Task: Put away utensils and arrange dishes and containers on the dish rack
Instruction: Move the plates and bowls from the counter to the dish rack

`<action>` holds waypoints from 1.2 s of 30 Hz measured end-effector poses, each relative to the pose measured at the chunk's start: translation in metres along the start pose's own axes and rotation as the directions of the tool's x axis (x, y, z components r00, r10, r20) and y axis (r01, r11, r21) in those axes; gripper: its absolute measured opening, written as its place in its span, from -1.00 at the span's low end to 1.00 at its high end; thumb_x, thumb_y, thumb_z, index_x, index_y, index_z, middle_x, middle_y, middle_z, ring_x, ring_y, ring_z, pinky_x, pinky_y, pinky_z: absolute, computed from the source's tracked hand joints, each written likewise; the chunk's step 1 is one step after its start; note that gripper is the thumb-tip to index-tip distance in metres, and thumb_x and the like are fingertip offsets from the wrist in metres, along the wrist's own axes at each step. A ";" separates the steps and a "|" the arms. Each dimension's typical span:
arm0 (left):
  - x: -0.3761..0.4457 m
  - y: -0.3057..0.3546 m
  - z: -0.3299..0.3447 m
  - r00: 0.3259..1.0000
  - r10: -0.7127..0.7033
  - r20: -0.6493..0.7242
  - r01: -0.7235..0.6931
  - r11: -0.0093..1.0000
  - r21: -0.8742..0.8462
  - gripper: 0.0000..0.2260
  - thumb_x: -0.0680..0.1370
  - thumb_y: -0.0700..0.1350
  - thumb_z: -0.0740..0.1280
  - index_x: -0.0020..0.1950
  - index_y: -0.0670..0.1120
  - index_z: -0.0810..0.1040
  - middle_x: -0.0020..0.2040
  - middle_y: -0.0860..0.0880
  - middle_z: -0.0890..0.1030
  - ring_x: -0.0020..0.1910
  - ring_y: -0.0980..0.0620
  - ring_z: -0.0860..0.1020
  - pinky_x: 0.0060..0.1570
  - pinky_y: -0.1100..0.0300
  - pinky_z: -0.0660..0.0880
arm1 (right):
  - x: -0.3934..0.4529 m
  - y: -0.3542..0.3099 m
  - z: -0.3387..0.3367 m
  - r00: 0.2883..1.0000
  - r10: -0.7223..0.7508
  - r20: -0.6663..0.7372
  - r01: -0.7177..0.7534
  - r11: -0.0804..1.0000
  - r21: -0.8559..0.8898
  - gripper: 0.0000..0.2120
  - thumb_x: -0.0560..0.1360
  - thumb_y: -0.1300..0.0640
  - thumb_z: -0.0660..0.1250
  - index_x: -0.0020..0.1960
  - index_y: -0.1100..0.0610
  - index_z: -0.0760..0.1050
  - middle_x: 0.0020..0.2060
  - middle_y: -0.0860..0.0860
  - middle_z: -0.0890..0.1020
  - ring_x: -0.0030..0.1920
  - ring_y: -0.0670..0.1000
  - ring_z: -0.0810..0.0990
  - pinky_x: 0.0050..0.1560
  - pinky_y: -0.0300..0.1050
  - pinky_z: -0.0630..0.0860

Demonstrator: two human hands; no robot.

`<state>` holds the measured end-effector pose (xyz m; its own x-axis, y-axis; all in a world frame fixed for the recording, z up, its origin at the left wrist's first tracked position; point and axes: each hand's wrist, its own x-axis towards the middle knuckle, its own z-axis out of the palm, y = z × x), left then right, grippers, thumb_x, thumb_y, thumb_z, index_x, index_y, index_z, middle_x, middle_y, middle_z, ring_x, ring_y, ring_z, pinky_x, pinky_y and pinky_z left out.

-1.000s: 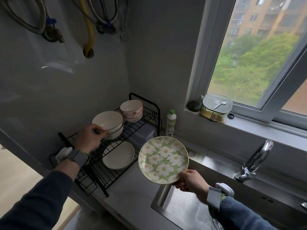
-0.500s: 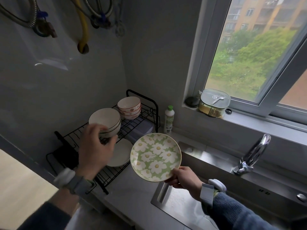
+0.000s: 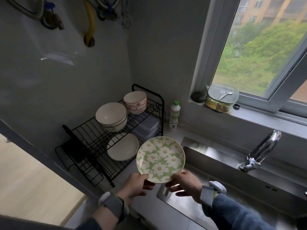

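A green plate with white flowers (image 3: 160,159) is held tilted above the counter edge, by both hands at its near rim. My left hand (image 3: 135,185) grips the lower left rim and my right hand (image 3: 184,183) grips the lower right rim. Behind it stands a black two-tier wire dish rack (image 3: 86,135). Stacked white bowls (image 3: 111,116) and stacked orange-patterned bowls (image 3: 135,102) sit on its upper tier. A plain white plate (image 3: 122,147) lies on the lower tier, with a clear lidded container (image 3: 147,126) further back.
A steel sink (image 3: 199,211) lies below the right hand, its chrome faucet (image 3: 260,151) at right. A white bottle with a green cap (image 3: 174,115) stands by the rack. A lidded jar (image 3: 221,97) sits on the windowsill. Hoses hang on the wall above.
My left hand let go of the white bowls on the upper tier and came down to the flowered plate's left rim. The plate now rests in both hands.
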<state>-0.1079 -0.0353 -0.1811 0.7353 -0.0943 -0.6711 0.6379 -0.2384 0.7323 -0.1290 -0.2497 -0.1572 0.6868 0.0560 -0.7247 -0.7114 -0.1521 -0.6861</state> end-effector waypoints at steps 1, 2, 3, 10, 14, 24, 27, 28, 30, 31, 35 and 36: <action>0.004 -0.002 -0.001 0.999 -0.010 -0.031 0.010 1.000 -0.002 -0.81 0.66 -0.10 0.23 0.14 -0.13 0.59 -0.15 -0.10 0.75 -0.25 0.04 0.67 -0.35 0.19 0.47 | -0.002 0.000 0.000 1.000 -0.003 0.013 0.003 1.000 -0.022 -0.74 0.58 0.11 0.25 0.15 0.25 0.57 -0.10 0.08 0.76 -0.24 -0.01 0.66 -0.24 -0.18 0.56; 0.008 -0.003 -0.003 0.997 -0.017 -0.072 0.017 1.000 -0.002 -0.81 0.65 -0.10 0.23 0.11 -0.14 0.60 -0.17 -0.10 0.75 -0.26 0.03 0.66 -0.36 0.20 0.45 | -0.003 -0.001 0.001 1.000 -0.011 0.014 0.012 1.000 -0.027 -0.72 0.58 0.08 0.28 0.16 0.25 0.57 -0.10 0.09 0.76 -0.26 -0.01 0.66 -0.26 -0.18 0.54; 0.013 -0.004 -0.007 0.993 -0.019 -0.118 0.019 1.000 0.000 -0.81 0.65 -0.10 0.23 0.09 -0.14 0.60 -0.20 -0.09 0.75 -0.27 0.03 0.65 -0.39 0.22 0.43 | -0.003 -0.001 0.001 1.000 -0.025 0.003 0.025 0.999 -0.025 -0.71 0.58 0.05 0.31 0.16 0.25 0.57 -0.09 0.11 0.76 -0.28 0.00 0.66 -0.28 -0.19 0.53; 0.044 -0.010 -0.041 0.940 -0.059 -0.337 0.036 0.997 -0.073 -0.77 0.66 -0.08 0.21 -0.02 -0.12 0.63 -0.15 -0.08 0.74 -0.31 0.02 0.50 -0.44 0.25 0.28 | -0.008 0.005 -0.015 0.996 -0.046 -0.076 0.045 0.999 -0.010 -0.75 0.59 0.08 0.32 0.15 0.24 0.57 -0.17 0.06 0.74 -0.30 0.01 0.64 -0.28 -0.18 0.54; 0.070 -0.012 -0.059 0.918 -0.119 -0.380 0.059 0.985 -0.164 -0.75 0.66 -0.10 0.17 -0.01 -0.13 0.62 -0.19 -0.06 0.69 -0.36 0.04 0.43 -0.44 0.22 0.25 | -0.010 0.007 -0.018 0.997 -0.038 -0.072 0.035 0.999 -0.036 -0.77 0.60 0.12 0.32 0.15 0.23 0.58 -0.08 0.10 0.75 -0.24 0.02 0.66 -0.21 -0.14 0.57; 0.122 -0.009 -0.068 0.901 -0.248 -0.357 0.109 0.924 -0.367 -0.72 0.66 -0.11 0.17 -0.07 -0.19 0.62 -0.27 -0.10 0.60 -0.40 0.01 0.41 -0.41 0.19 0.25 | -0.008 0.005 -0.014 0.998 -0.051 -0.043 0.048 0.997 -0.059 -0.80 0.56 0.22 0.27 0.13 0.21 0.60 -0.11 0.07 0.76 -0.22 0.03 0.68 -0.21 -0.15 0.59; 0.132 -0.005 -0.062 0.894 -0.259 -0.365 0.112 0.919 -0.378 -0.68 0.68 -0.13 0.15 -0.21 -0.16 0.54 -0.29 -0.08 0.56 -0.42 0.05 0.36 -0.44 0.22 0.15 | -0.008 0.006 -0.016 0.998 -0.053 -0.045 0.050 0.997 -0.055 -0.79 0.56 0.23 0.28 0.13 0.21 0.60 -0.11 0.07 0.76 -0.22 0.02 0.68 -0.19 -0.13 0.60; 0.134 -0.003 -0.062 0.893 -0.261 -0.366 0.115 0.920 -0.375 -0.68 0.69 -0.15 0.13 -0.22 -0.16 0.51 -0.29 -0.08 0.55 -0.42 0.06 0.34 -0.46 0.24 0.14 | -0.009 0.006 -0.016 0.998 -0.054 -0.042 0.051 0.997 -0.057 -0.80 0.55 0.23 0.28 0.13 0.21 0.60 -0.11 0.07 0.76 -0.22 0.02 0.68 -0.18 -0.13 0.60; 0.137 0.001 -0.060 0.887 -0.261 -0.380 0.116 0.924 -0.365 -0.67 0.70 -0.18 0.07 -0.22 -0.13 0.46 -0.27 -0.07 0.53 -0.42 0.08 0.32 -0.54 0.29 0.11 | -0.009 0.007 -0.017 0.998 -0.054 -0.039 0.052 0.997 -0.053 -0.80 0.55 0.22 0.29 0.13 0.20 0.60 -0.11 0.07 0.76 -0.22 0.02 0.69 -0.17 -0.12 0.60; 0.141 0.002 -0.060 0.886 -0.262 -0.384 0.116 0.924 -0.364 -0.67 0.71 -0.18 0.06 -0.21 -0.12 0.44 -0.27 -0.06 0.52 -0.42 0.09 0.32 -0.55 0.30 0.10 | -0.009 0.008 -0.019 0.998 -0.054 -0.038 0.052 0.997 -0.050 -0.81 0.55 0.22 0.29 0.13 0.19 0.60 -0.11 0.07 0.76 -0.22 0.02 0.69 -0.17 -0.12 0.60; 0.150 0.003 -0.067 0.890 -0.250 -0.382 0.096 0.921 -0.378 -0.69 0.71 -0.17 0.06 -0.16 -0.12 0.47 -0.25 -0.09 0.53 -0.36 0.06 0.41 -0.63 0.42 0.10 | -0.008 0.009 -0.021 0.998 -0.047 -0.045 0.045 0.998 -0.044 -0.80 0.54 0.22 0.29 0.13 0.19 0.60 -0.09 0.08 0.76 -0.22 0.02 0.68 -0.19 -0.13 0.59; 0.153 0.002 -0.069 0.891 -0.246 -0.380 0.102 0.927 -0.361 -0.71 0.71 -0.18 0.06 -0.10 -0.15 0.51 -0.25 -0.09 0.54 -0.36 0.05 0.42 -0.62 0.38 0.14 | -0.008 0.009 -0.022 0.998 -0.044 -0.045 0.042 0.998 -0.046 -0.80 0.54 0.23 0.29 0.13 0.20 0.60 -0.08 0.09 0.76 -0.22 0.01 0.68 -0.19 -0.14 0.58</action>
<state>0.0220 0.0165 -0.2749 0.5857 0.3423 -0.7347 0.7491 0.1178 0.6520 -0.1371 -0.2732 -0.1564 0.7237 0.0180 -0.6898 -0.6741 -0.1951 -0.7124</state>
